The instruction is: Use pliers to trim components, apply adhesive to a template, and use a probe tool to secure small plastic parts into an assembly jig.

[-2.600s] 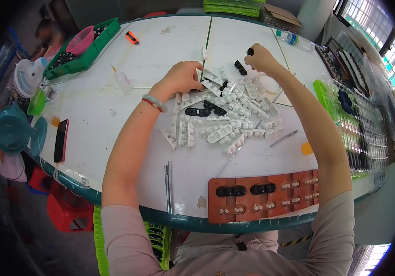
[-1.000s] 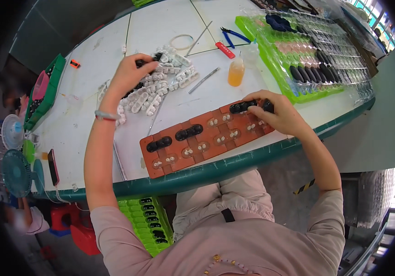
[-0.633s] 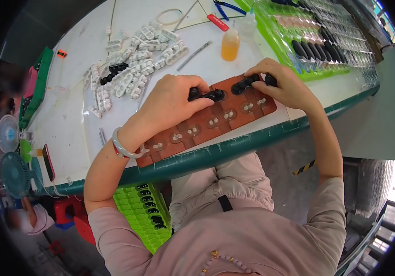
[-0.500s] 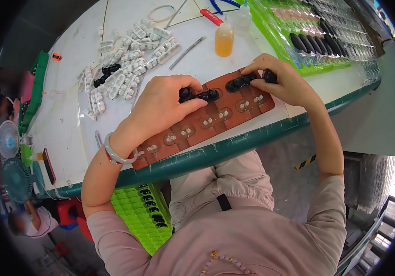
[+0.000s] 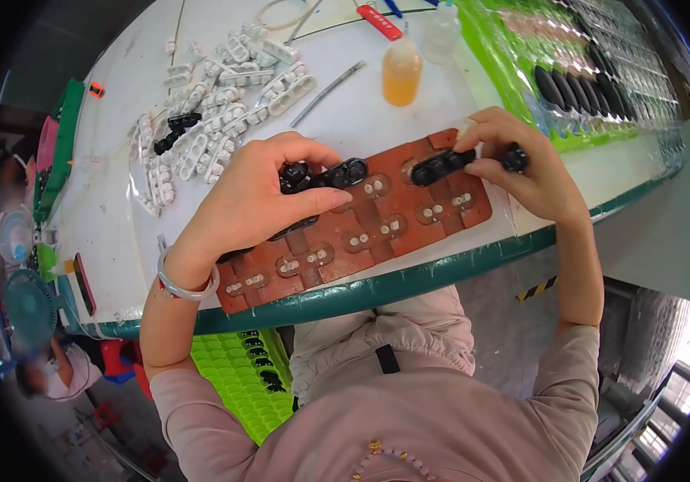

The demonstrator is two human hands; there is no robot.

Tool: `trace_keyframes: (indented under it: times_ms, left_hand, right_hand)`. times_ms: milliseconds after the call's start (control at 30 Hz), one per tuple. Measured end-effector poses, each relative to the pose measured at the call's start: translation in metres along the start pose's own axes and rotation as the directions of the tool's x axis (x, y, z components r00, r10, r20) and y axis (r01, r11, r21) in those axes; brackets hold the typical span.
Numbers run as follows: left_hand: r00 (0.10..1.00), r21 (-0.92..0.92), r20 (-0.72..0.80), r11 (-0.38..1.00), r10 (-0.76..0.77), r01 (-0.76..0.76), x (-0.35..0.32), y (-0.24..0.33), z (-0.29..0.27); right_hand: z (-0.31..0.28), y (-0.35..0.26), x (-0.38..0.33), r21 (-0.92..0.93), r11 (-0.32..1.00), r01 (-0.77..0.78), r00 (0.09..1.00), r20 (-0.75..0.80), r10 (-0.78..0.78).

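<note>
both hands came down to the brown tray (image 5: 409,233): left hand (image 5: 261,197) and right hand (image 5: 522,165) each pinch a black part (image 5: 337,173) onto it.

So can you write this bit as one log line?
left hand: pressing black part | right hand: pressing black piece | brown jig board: table edge

Brown jig board (image 5: 377,233) lies slanted at worktop's near edge, rows of recessed slots with pale pins. Black oblong rubber part (image 5: 337,174) pressed on its upper left slots; second black part (image 5: 440,165) sits on upper right slots.
</note>
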State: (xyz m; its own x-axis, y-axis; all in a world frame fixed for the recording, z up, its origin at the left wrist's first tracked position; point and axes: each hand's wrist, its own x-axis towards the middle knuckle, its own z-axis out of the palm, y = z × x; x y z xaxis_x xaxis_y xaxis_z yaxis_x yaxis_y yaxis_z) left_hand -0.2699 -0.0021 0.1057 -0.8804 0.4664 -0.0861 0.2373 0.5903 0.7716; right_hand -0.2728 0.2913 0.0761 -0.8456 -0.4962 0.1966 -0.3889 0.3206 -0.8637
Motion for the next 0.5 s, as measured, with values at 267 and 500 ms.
trace_keyframes:
  times_ms: [267, 500]
  left_hand:
    - [0.956, -0.225, 0.176, 0.935, -0.237, 0.273, 0.003, 0.007, -0.006]
    - [0.99, -0.078, 0.143, 0.996, -0.022, 0.033, -0.004, 0.006, -0.006]
  right_hand:
    - [0.012, -0.032, -0.011, -0.35, 0.905, -0.242, 0.97, -0.103, 0.22]
    - [0.015, -0.034, -0.001, -0.377, 0.912, -0.161, 0.982, 0.028, 0.184]
